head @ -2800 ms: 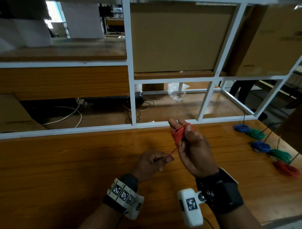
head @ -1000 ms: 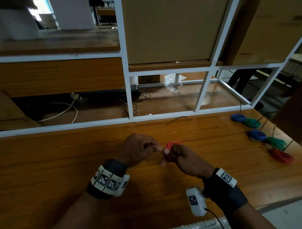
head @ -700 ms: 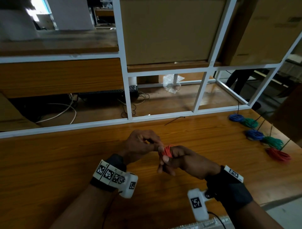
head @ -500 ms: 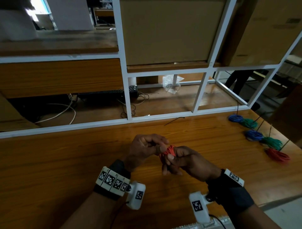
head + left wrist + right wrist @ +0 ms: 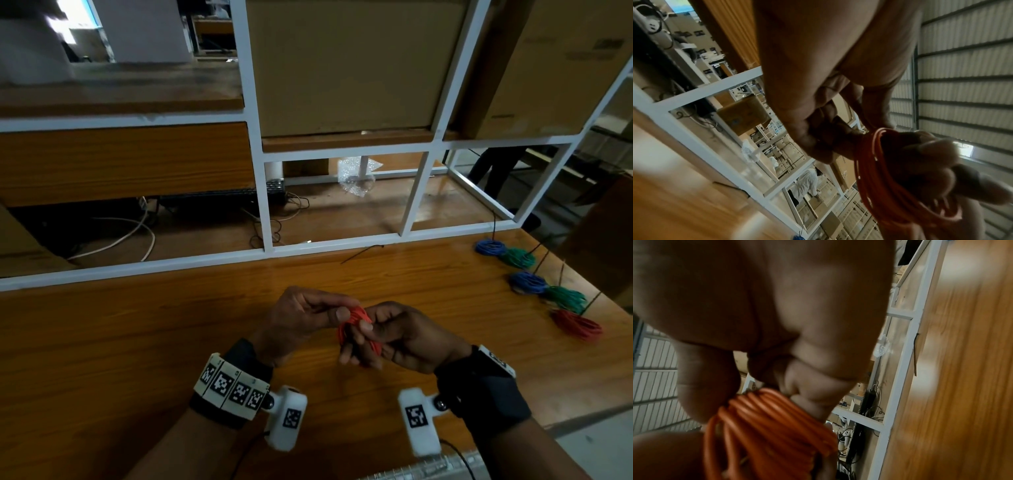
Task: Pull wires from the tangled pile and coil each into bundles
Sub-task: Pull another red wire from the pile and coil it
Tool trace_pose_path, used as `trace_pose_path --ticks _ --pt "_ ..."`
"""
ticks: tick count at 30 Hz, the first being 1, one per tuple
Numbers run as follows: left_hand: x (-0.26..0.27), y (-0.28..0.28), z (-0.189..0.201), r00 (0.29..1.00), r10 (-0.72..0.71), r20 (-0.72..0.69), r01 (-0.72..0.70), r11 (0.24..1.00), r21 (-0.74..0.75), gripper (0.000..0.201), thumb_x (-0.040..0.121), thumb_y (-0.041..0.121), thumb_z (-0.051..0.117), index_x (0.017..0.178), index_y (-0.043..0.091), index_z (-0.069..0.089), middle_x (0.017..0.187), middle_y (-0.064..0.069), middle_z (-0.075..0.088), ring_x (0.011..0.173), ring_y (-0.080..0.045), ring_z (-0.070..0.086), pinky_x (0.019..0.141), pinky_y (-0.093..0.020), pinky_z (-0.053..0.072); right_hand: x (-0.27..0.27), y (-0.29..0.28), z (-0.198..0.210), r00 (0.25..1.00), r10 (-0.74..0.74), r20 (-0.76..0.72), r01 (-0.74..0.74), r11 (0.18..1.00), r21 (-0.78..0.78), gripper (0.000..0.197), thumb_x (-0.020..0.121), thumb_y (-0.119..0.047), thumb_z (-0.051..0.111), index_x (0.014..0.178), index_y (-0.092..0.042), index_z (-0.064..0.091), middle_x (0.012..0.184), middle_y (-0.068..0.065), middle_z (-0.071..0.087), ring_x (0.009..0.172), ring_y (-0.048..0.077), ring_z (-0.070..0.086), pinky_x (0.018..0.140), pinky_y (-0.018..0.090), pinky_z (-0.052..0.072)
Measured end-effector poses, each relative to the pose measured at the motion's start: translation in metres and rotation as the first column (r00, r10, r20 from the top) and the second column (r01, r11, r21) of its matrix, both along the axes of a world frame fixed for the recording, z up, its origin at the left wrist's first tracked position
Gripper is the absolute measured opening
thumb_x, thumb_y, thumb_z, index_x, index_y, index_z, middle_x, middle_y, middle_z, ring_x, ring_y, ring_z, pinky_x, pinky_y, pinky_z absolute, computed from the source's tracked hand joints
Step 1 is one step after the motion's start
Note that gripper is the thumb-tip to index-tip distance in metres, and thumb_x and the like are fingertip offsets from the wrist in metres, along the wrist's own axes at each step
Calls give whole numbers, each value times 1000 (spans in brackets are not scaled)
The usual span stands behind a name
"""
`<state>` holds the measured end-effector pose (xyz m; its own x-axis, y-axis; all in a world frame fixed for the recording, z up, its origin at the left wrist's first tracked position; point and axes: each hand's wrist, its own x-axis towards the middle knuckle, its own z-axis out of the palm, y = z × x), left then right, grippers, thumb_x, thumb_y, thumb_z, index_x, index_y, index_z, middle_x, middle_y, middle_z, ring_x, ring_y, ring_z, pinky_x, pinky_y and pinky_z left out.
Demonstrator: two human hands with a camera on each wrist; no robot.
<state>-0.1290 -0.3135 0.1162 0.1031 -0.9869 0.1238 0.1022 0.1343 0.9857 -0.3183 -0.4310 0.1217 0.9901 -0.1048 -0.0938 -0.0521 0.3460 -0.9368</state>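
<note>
Red wire coil: your left hand has closed in; both hands' grips, right hand included, now clamp it above the table.

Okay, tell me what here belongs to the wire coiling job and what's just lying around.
Job: red coil held by left hand and right hand; finished blue, green and red bundles on the table.

Lying about: black tie, bubble wrap, keyboard, cardboard boxes.

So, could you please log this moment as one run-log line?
left hand: pinches red coil | right hand: grips same coil | finished bundles: five, table's right edge
</note>
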Motion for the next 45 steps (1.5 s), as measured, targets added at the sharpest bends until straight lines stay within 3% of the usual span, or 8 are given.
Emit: trace_pose_path --ticks 6,12,17,23,29,33,39,45 --pt "-19 -7 -12 933 360 -9 -360 931 -62 17 81 12 75 98 10 78 96 -9 78 92 -25 74 75 -33 58 8 3 2 929 -359 -89 352 932 -84 24 101 -10 55 90 7 68 79 22 61 69 27 60 70 33 51" --pt "-29 -5 -23 855 517 -35 -515 856 48 27 81 27 74 104 13 77 96 -3 78 92 -21 74 82 -40 60 12 14 -9 772 -619 144 534 509 -675 37 103 -46 56 91 -15 72 76 2 70 67 15 67 55 38 56" --pt "-32 1 -17 887 459 -54 -448 883 144 19 89 31 68 93 16 79 90 -6 78 87 -23 75 80 -42 61 10 18 -17 752 -609 251 524 322 -788 22 106 -38 54 102 -29 73 75 -7 73 66 9 72 57 41 60" --pt "0 -5 5 955 266 -131 -225 938 265 34 93 33 65 113 7 70 109 -8 76 104 -23 72 92 -41 55 11 21 -14 773 -574 271 523 333 -785 24 104 -39 54 101 -27 75 70 -8 72 59 9 68 52 30 54" --pt "8 -5 16 998 4 -66 18 944 328 31 91 27 70 111 3 73 107 -15 75 100 -31 72 79 -35 60 17 19 -16 798 -538 272 485 304 -820 22 104 -38 53 98 -30 73 81 -21 68 71 6 67 56 24 52" --pt "14 -2 3 986 29 -165 32 934 356 32 88 22 74 115 6 72 111 -18 73 105 -34 70 79 -36 59 20 23 -17 791 -548 271 508 343 -790 28 101 -44 52 97 -27 75 81 -20 68 72 8 66 56 19 46" --pt "26 3 -27 938 176 -297 -63 933 355 44 81 20 77 120 1 68 113 -21 72 107 -36 69 91 -44 56 27 18 -16 767 -623 153 609 632 -479 19 97 -22 68 110 -10 75 95 11 79 90 28 76 74 46 62" --pt "39 9 -43 922 120 -368 56 900 432 28 86 8 71 112 -2 69 105 -19 74 87 -18 73 70 -24 57 43 18 -43 712 -692 117 603 519 -606 14 92 -7 74 98 -18 82 91 -4 81 80 17 77 64 31 59"
